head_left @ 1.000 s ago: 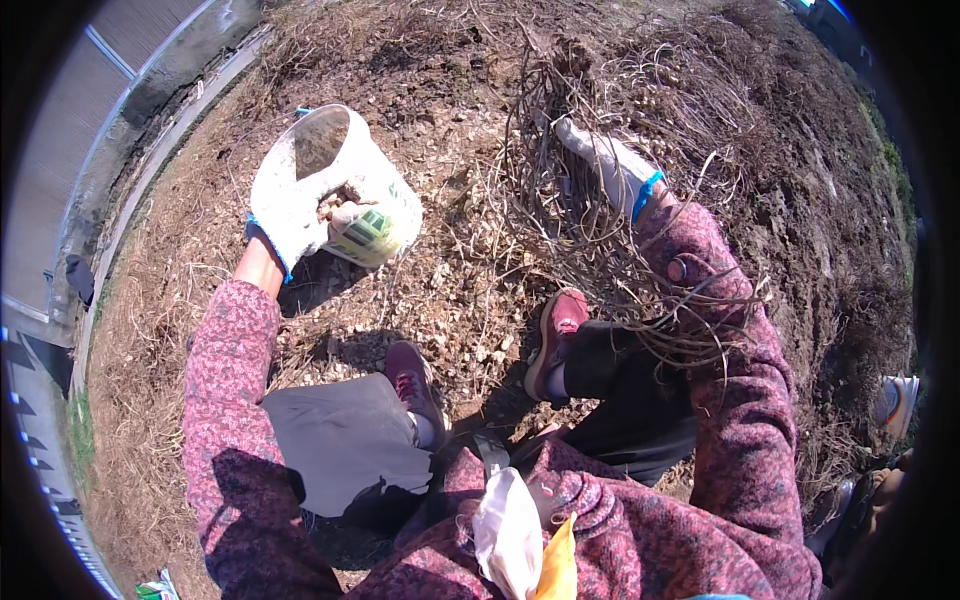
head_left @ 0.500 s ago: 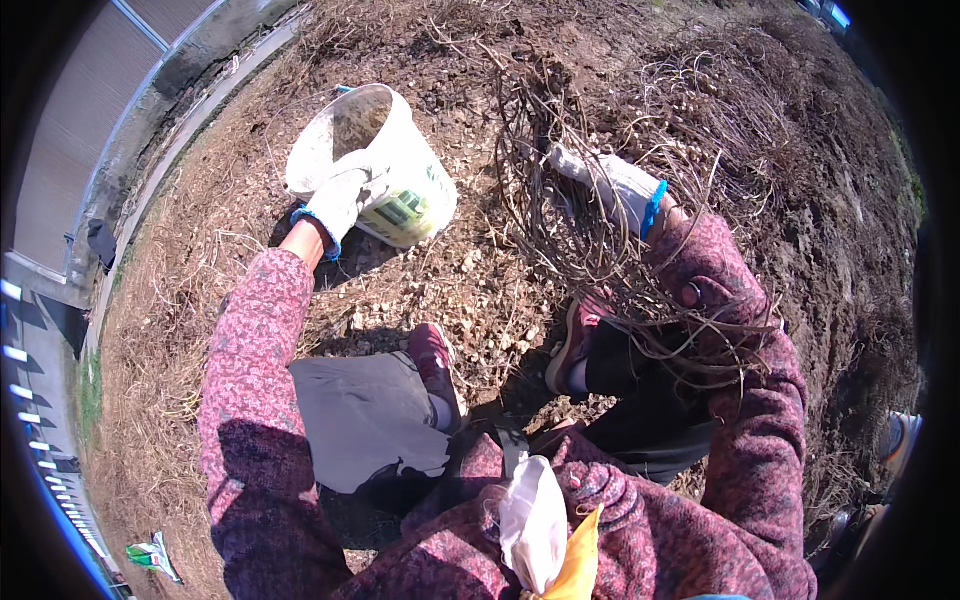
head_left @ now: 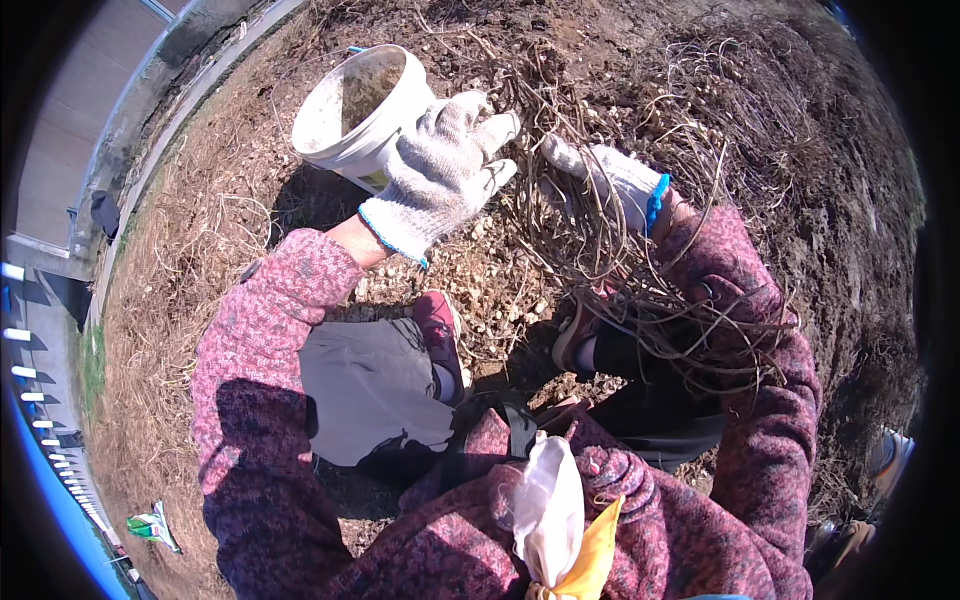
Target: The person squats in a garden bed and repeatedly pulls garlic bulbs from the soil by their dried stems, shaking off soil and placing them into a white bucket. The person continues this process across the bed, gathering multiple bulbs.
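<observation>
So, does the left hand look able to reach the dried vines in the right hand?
Probably yes: the gloved left hand is open beside the dried vines, nothing visible lies between, and the white bucket sits to the other side.

Brown ground (head_left: pixel 625 42) bears bucket (head_left: pixel 385 147) and dry stalks (head_left: pixel 745 125).

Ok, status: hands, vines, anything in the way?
Left hand open, fingers spread, overlapping the bucket in view; contact unclear. Right hand gripping the vines. Loose stems across right sleeve, might snag.
</observation>
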The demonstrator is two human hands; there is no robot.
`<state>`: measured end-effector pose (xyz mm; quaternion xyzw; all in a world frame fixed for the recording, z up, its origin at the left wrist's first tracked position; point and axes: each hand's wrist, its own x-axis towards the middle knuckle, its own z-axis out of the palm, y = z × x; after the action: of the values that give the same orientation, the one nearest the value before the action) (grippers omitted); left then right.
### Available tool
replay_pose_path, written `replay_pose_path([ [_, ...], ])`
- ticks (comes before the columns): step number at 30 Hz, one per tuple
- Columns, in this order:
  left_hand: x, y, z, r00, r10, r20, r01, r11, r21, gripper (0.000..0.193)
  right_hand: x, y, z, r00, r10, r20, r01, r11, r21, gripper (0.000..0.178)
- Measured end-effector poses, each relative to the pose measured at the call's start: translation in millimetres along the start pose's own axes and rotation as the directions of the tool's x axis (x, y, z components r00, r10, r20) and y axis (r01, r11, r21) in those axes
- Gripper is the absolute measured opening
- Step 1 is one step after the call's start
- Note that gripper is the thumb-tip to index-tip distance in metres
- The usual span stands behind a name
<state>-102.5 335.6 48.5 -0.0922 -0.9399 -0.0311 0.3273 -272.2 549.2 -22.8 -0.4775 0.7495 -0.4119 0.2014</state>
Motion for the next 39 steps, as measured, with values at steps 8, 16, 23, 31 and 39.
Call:
replay_pose_path([
  [8,-2,-7,7,0.998,0.046,0.041,-0.047,0.999,0.017,0.029,-1,1,15,0.993,0.117,0.012,-0.117,0.992,0.036,0.051],
  [16,-10,-16,7,0.982,0.181,0.061,-0.185,0.980,0.075,0.019,10,19,22,0.931,0.364,0.022,-0.363,0.920,0.147,0.056],
  [23,-14,-24,8,0.982,0.019,0.187,0.000,0.995,-0.103,0.023,19,41,13,0.866,0.498,0.036,-0.488,0.829,0.272,0.061],
  [31,-28,-133,35,0.405,-0.829,0.385,0.572,-0.099,-0.815,0.031,0,37,1,0.942,0.333,-0.044,-0.319,0.928,0.193,0.060],
  [39,-53,-208,9,0.960,-0.224,0.168,0.228,0.974,-0.009,0.046,18,6,30,0.974,0.180,0.140,-0.178,0.984,-0.028,0.052],
])
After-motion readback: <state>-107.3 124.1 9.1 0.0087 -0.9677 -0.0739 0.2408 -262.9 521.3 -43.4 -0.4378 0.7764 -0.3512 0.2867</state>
